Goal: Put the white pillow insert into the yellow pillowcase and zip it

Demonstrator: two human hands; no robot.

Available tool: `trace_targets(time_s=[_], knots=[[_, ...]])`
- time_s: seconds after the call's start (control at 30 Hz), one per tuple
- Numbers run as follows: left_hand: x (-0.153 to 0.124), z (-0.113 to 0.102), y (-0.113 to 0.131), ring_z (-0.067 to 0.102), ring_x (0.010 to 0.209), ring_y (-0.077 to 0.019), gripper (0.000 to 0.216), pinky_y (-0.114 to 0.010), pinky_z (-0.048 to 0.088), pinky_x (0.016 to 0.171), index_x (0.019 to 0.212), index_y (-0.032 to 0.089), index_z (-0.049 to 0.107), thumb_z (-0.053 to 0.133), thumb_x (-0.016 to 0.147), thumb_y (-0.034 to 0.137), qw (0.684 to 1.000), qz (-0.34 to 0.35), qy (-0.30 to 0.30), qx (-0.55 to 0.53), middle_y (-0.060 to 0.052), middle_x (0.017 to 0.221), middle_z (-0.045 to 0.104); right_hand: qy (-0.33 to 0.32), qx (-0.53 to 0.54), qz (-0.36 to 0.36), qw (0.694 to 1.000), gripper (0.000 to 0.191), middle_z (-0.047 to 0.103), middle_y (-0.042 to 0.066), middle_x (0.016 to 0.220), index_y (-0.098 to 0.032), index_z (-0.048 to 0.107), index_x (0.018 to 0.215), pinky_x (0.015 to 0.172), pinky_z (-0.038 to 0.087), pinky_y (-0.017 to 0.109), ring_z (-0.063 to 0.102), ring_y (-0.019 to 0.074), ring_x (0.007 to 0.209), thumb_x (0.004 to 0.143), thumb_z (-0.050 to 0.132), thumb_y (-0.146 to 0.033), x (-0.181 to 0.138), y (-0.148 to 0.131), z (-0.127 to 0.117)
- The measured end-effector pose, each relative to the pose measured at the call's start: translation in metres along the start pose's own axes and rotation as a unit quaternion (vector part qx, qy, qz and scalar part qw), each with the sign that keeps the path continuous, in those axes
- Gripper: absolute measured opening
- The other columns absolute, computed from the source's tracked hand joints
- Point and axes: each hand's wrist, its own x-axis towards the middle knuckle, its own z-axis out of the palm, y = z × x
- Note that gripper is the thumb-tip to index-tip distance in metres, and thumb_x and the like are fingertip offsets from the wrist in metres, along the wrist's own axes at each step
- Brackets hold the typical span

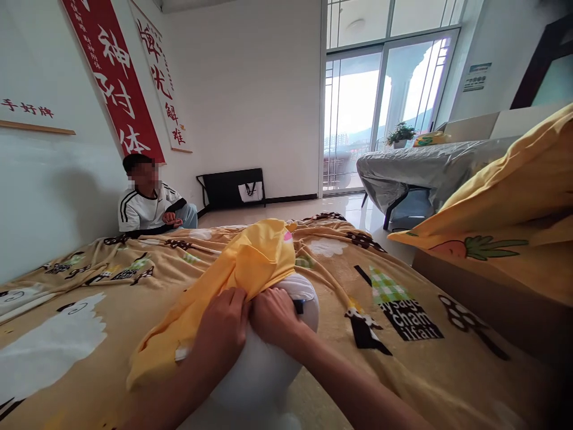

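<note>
A white pillow (255, 373) stands in front of me on the patterned blanket, its upper part covered by a yellow pillowcase (264, 257). The pillowcase hangs loose and wrinkled down to the left, with a small white tag near its lower edge. My left hand (224, 325) is closed on the pillowcase edge, fingers bunched against the cloth. Close beside it, my right hand (275, 313) is closed at the same edge where cloth meets pillow; its fingertips are partly hidden. A small dark piece (298, 306) shows by the right knuckles.
The tan blanket (331, 346) with printed figures spreads over the bed. Another yellow cloth item (505, 203) with a carrot print rises at right. A person (147, 203) sits at the far left edge. Beyond are a plastic-covered table (430, 158) and a black folded frame (228, 188).
</note>
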Motion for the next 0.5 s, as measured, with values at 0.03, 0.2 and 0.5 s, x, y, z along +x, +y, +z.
trace_targets(time_s=[0.03, 0.2, 0.5], knots=[[-0.002, 0.005, 0.0, 0.056, 0.074, -0.0226, 0.021, -0.032, 0.04, 0.066, 0.079, 0.019, 0.053, 0.035, 0.09, 0.021, 1.0, 0.007, 0.006, -0.003, -0.006, 0.077, 0.059, 0.012, 0.015, 0.012, 1.0, 0.03, 0.07, 0.01, 0.077, -0.017, 0.065, 0.073, 0.064, 0.046, 0.031, 0.066, 0.0224, 0.073, 0.089, 0.042, -0.028, -0.007, 0.003, 0.0], [-0.004, 0.009, -0.006, 0.055, 0.082, -0.0237, 0.022, -0.035, 0.042, 0.073, 0.085, 0.018, 0.053, 0.032, 0.09, 0.015, 1.0, -0.004, -0.025, -0.014, -0.007, 0.085, 0.058, 0.257, 0.067, -0.09, 0.96, 0.02, 0.066, 0.011, 0.102, -0.016, 0.062, 0.096, 0.086, 0.044, 0.035, 0.06, 0.0221, 0.098, 0.089, 0.045, -0.025, -0.06, 0.031, 0.005], [0.002, -0.019, -0.031, 0.054, 0.079, -0.0242, 0.024, -0.035, 0.04, 0.07, 0.082, 0.021, 0.05, 0.03, 0.093, 0.029, 0.996, -0.068, -0.022, -0.054, -0.005, 0.082, 0.057, 0.276, 0.108, -0.114, 0.948, 0.073, 0.049, 0.016, 0.133, -0.014, 0.04, 0.136, 0.1, 0.036, 0.047, 0.039, 0.0327, 0.125, 0.08, 0.057, -0.057, -0.076, 0.041, 0.023]])
